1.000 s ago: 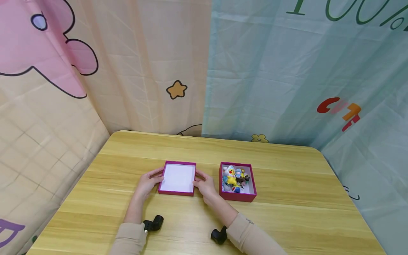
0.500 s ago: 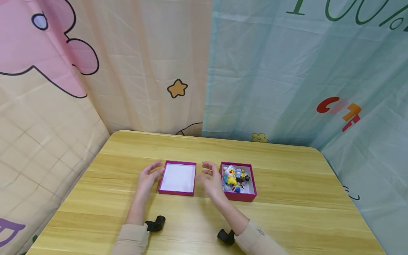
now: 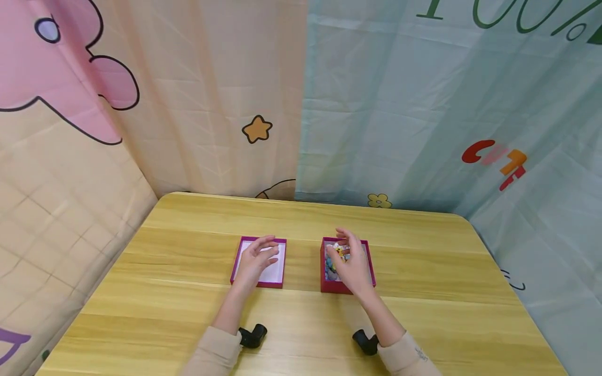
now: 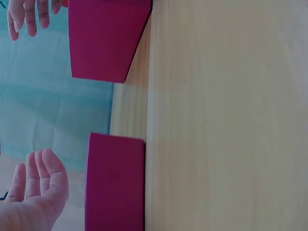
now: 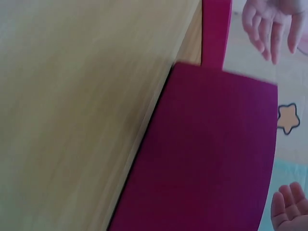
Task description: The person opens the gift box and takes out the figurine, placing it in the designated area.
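In the head view a shallow magenta lid (image 3: 270,285) with a white inside lies on the table. Over it hovers the left hand (image 3: 254,263), fingers loosely bent, holding nothing. To the right stands a deeper magenta box (image 3: 335,286) with small colourful figurines (image 3: 331,265) in it, partly hidden by the right hand (image 3: 354,263). That hand is above the box, thumb and fingers apart, nothing between them. The left wrist view shows the left hand (image 4: 38,192) raised beside the lid (image 4: 115,183); the right wrist view shows the right hand (image 5: 291,208) beside the box wall (image 5: 207,149).
The wooden table (image 3: 423,261) has its far edge against printed curtains (image 3: 376,104). Black wrist devices (image 3: 254,336) sit at both sleeve cuffs. A strip of bare table separates the lid from the box.
Both hands have let go of the lid. The right hand has moved right to above the box, and the left hand has moved right over the lid. The view has shifted slightly.
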The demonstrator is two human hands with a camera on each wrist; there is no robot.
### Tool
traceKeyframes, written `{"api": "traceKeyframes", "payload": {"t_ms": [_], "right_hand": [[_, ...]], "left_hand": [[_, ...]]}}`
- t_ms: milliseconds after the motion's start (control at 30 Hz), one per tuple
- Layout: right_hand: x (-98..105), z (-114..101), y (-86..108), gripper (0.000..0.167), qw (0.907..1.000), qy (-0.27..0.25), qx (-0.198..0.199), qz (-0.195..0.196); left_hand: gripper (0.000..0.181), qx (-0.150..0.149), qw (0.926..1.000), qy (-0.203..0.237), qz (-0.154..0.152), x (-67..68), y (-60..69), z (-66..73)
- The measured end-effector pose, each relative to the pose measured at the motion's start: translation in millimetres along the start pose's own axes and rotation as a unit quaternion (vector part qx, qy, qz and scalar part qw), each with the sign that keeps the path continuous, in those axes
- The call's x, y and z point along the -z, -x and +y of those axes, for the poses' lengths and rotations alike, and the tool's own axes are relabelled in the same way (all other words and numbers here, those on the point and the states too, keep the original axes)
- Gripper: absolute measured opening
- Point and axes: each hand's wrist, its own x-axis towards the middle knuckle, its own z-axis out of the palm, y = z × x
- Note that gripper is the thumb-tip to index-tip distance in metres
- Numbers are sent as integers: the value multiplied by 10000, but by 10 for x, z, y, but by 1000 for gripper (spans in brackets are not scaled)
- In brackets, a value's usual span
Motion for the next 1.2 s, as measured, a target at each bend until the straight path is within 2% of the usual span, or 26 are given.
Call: {"api": "traceKeyframes", "payload": {"t_ms": [100,200,300,400,533,800,1000,1200], "right_hand": [[88,199,-34,46,9975,599,373,13],[182,289,-63,47,9874,1355,818,-66],[264,359,-97,49,9681,2176,1235,-158],[334,414,-117,51,9473,2824,1473,-346],[419,478,-132,50,9239,3400,1660,-571],[518,540,-150,44,8941,4054,1583,-1053],[537,537,-155,46,8805,4325,1430,-1313],[546,540,-159,49,8716,4478,1305,-1509]], "left_hand": [[41,76,9999,23,-109,-124,-16,-42],[41,137,9996,39,-241,-230,-29,-102],[42,203,9992,19,-354,-333,-37,-168],[41,283,9987,-9,-420,-438,-38,-223],[41,384,9976,-100,-559,-577,-41,-284],[41,601,9951,-265,-732,-751,-58,-383],[44,709,9939,-381,-753,-812,-64,-407],[49,649,9904,-620,-1051,-830,-70,-394]]}}
